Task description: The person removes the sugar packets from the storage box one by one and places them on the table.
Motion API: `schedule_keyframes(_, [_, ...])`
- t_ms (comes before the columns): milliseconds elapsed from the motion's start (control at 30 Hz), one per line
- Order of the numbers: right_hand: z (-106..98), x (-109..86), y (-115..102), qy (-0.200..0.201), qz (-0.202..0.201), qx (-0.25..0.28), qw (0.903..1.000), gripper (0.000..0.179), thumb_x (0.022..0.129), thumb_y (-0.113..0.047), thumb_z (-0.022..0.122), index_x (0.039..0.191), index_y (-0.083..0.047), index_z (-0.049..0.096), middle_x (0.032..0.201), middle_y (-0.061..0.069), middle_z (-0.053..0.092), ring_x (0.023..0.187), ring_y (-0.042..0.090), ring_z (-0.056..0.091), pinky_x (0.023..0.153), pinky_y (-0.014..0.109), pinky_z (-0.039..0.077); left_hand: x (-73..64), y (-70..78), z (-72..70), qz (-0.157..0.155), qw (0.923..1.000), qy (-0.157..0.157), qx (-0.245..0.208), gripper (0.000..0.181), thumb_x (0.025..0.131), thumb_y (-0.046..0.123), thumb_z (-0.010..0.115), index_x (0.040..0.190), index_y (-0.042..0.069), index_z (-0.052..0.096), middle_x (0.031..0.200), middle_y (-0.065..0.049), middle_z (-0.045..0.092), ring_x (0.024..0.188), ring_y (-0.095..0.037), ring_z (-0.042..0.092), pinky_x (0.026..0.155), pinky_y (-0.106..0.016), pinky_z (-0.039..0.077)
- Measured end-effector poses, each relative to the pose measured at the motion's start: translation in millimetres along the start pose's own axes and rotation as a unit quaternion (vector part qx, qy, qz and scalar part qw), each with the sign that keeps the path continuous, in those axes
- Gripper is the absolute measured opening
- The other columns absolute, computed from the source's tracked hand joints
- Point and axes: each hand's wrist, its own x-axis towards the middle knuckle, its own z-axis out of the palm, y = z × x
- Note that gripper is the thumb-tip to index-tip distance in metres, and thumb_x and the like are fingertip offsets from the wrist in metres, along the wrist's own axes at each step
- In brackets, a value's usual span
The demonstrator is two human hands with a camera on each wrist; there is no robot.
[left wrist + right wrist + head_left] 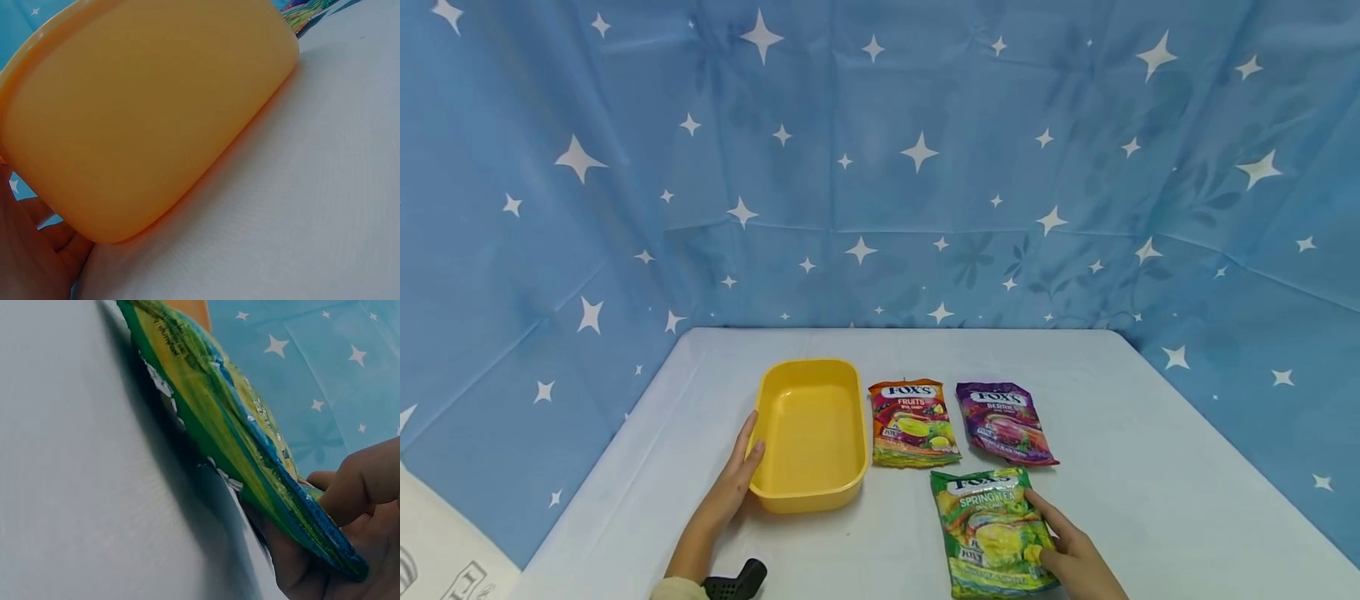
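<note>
My left hand [733, 475] holds the left side of a yellow plastic basin [808, 429], its thumb at the rim. In the left wrist view the basin's outer wall [150, 119] fills much of the picture, and fingers [59, 234] lie against its outside. My right hand [1071, 550] grips the right edge of a green Fox's Spring Tea candy bag [992, 533]. In the right wrist view this bag [219, 425] is tilted, one side raised off the table, with its edge between thumb and fingers [356, 487].
An orange-red Fox's Fruits candy bag [913, 425] lies right of the basin. Beside it lies a purple Fox's Berries candy bag [1006, 423]. The white table [1150, 467] meets blue star-patterned cloth [880, 167] behind and at both sides. A printed white sheet [445, 542] shows at lower left.
</note>
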Motion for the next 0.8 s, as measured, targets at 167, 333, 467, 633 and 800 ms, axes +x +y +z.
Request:
schedule_keyframes(167, [2,2.9,1,0.026,0.002,-0.027,0.9993,0.074,0.076,0.011,0.043,0.145,-0.005,0.021,0.143,0.035,0.019,0.106,0.031,0.055,0.073,0.032,0.050,1.9,0.2,0.2,0.000,1.0000,-0.003,-0.003,0.055,0.101,0.033,0.027,0.147,0.030,-0.002,0.155,-0.007,-0.006,0.141,-0.036,-0.003,0.105,-0.066,0.004])
schedule_keyframes(333, [6,6.8,2,0.048,0.020,-0.119,0.9916,0.071,0.077,0.006,0.047,0.143,-0.005,0.026,0.140,0.034,0.027,0.107,0.035,0.052,0.078,0.037,0.048,1.7,0.2,0.8,-0.003,1.0000,-0.002,0.000,0.055,0.100,0.035,0.027,0.147,0.030,-0.002,0.155,-0.008,-0.005,0.140,-0.036,-0.001,0.105,-0.066,0.005])
schedule_keyframes(467, [6,6.9,3,0.051,0.021,-0.155,0.9863,0.070,0.077,0.004,0.049,0.143,-0.004,0.026,0.140,0.034,0.028,0.112,0.038,0.046,0.081,0.040,0.046,2.2,-0.7,1.6,-0.003,1.0000,-0.002,0.003,0.056,0.100,0.036,0.028,0.147,0.030,-0.002,0.155,-0.009,-0.005,0.140,-0.037,0.001,0.104,-0.066,0.006])
schedule_keyframes(633, [4,6.1,7,0.044,0.005,-0.192,0.9804,0.066,0.080,0.001,0.052,0.141,0.000,0.028,0.141,0.034,0.024,0.121,0.051,0.034,0.087,0.055,0.043,1.6,-3.2,2.2,-0.011,0.9999,-0.002,0.001,0.056,0.100,0.037,0.028,0.147,0.030,-0.002,0.155,-0.009,-0.005,0.140,-0.037,0.001,0.104,-0.067,0.006])
schedule_keyframes(800, [-6,5.5,20,0.036,-0.046,-0.252,0.9660,0.063,0.084,-0.010,0.060,0.136,0.009,0.030,0.137,0.042,0.020,0.115,0.056,0.038,0.085,0.060,0.042,-0.5,-6.1,1.3,-0.017,0.9998,0.002,0.007,0.057,0.099,0.038,0.027,0.147,0.028,-0.002,0.154,-0.010,-0.006,0.140,-0.038,-0.002,0.104,-0.067,0.004])
